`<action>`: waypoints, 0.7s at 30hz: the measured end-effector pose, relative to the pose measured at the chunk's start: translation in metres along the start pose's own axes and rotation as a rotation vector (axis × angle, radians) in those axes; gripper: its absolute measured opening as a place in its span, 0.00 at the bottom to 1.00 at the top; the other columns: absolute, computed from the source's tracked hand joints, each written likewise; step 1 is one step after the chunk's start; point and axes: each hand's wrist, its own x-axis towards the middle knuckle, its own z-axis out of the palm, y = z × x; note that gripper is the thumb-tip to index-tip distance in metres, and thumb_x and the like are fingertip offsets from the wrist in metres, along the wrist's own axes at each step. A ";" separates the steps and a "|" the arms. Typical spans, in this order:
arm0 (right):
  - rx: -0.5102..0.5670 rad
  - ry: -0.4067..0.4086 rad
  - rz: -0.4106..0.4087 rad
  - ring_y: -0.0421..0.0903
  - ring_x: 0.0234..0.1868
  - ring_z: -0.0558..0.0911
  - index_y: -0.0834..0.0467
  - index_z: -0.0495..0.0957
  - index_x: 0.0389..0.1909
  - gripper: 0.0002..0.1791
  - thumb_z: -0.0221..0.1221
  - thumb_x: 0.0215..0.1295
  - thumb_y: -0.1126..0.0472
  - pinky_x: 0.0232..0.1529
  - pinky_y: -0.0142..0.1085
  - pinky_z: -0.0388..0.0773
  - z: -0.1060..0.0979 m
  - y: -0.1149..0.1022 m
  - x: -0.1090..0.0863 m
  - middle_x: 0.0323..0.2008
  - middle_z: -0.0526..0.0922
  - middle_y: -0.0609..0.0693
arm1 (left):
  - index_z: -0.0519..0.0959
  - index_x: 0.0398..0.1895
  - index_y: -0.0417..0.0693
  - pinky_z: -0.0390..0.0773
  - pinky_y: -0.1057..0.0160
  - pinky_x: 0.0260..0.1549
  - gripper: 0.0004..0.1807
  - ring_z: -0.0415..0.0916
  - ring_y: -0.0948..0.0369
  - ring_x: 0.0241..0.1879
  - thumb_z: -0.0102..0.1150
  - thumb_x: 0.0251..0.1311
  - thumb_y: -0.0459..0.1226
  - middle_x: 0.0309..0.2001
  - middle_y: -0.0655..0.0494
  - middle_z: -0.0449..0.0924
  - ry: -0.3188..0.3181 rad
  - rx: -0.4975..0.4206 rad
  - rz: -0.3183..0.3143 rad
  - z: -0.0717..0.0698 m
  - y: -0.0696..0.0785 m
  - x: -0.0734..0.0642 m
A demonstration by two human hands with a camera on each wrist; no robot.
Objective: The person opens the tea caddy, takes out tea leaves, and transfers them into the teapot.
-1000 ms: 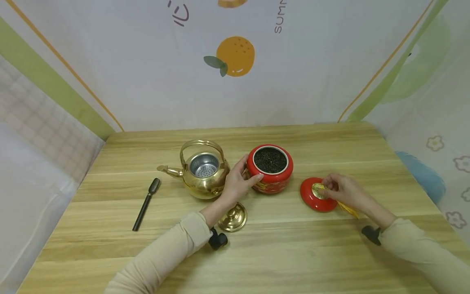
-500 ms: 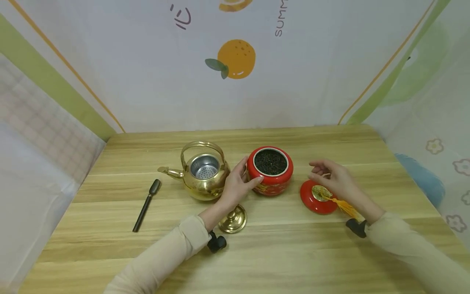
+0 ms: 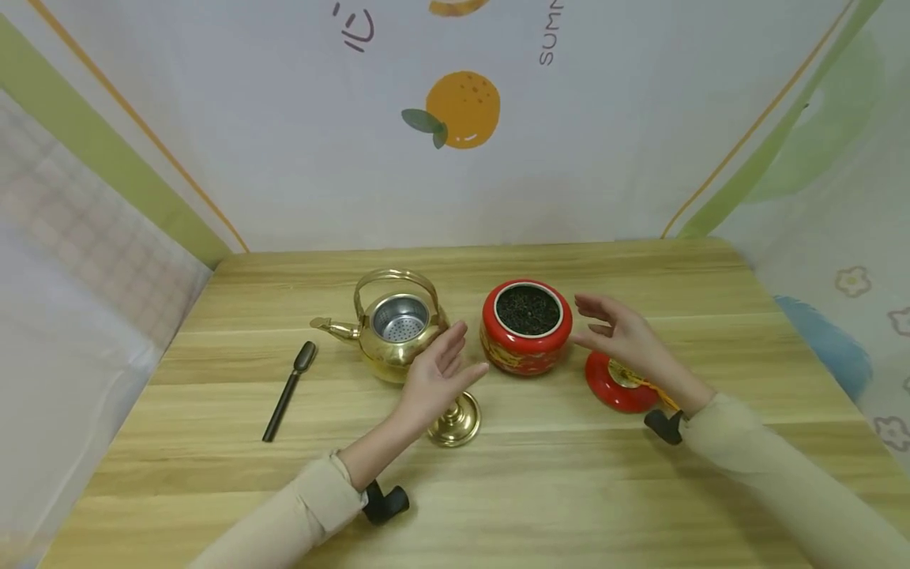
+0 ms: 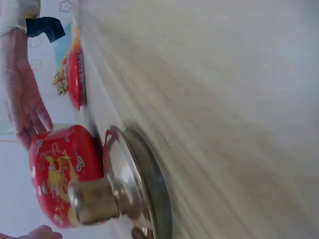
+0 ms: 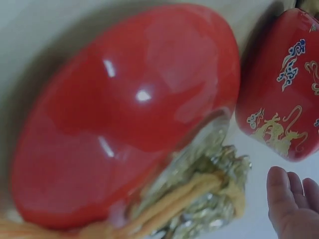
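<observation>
A red jar (image 3: 527, 357) with a gold pattern stands upright, filled with dark tea leaves (image 3: 528, 310). Close to its right side is my right hand (image 3: 626, 340), fingers extended; whether they touch the jar I cannot tell. Beneath that hand lies the red jar lid (image 5: 129, 109), with a gold knob and a yellow tassel (image 5: 184, 199). My left hand (image 3: 435, 379) hovers apart from the jar with spread fingers, in front of a brass teapot (image 3: 398, 359) that has a metal strainer (image 3: 400, 318) in its mouth. Below the left hand rests the brass teapot lid (image 4: 134, 179).
A dark tea scoop (image 3: 290, 391) lies left of the teapot on the wooden table (image 3: 554, 490). Behind the table hangs a pale printed cloth (image 3: 320, 158). The teapot's spout (image 3: 334, 328) points left and its arched handle (image 3: 394, 274) stands up.
My right hand let go of the red lid and moved left and up to the jar's right side. The left hand came off the jar, drawing back left and nearer.
</observation>
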 end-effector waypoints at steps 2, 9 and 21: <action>0.014 -0.015 0.001 0.63 0.64 0.66 0.72 0.59 0.64 0.35 0.63 0.59 0.67 0.61 0.52 0.68 0.002 -0.001 0.003 0.63 0.65 0.70 | 0.55 0.70 0.35 0.60 0.60 0.66 0.40 0.54 0.48 0.70 0.63 0.56 0.30 0.70 0.41 0.55 0.004 -0.009 -0.004 -0.006 0.002 -0.008; 0.047 -0.066 0.007 0.62 0.68 0.59 0.71 0.55 0.67 0.39 0.63 0.59 0.66 0.66 0.55 0.61 0.008 -0.003 0.012 0.67 0.59 0.68 | 0.58 0.69 0.38 0.62 0.66 0.65 0.37 0.60 0.51 0.67 0.62 0.57 0.31 0.68 0.42 0.61 0.017 0.010 -0.019 -0.030 0.006 -0.033; 0.050 -0.167 0.025 0.63 0.71 0.51 0.67 0.45 0.72 0.49 0.66 0.56 0.64 0.69 0.57 0.52 0.018 -0.001 0.028 0.72 0.50 0.63 | 0.62 0.66 0.36 0.69 0.61 0.61 0.33 0.68 0.48 0.62 0.62 0.58 0.35 0.63 0.40 0.68 0.174 0.247 -0.096 -0.094 0.000 -0.068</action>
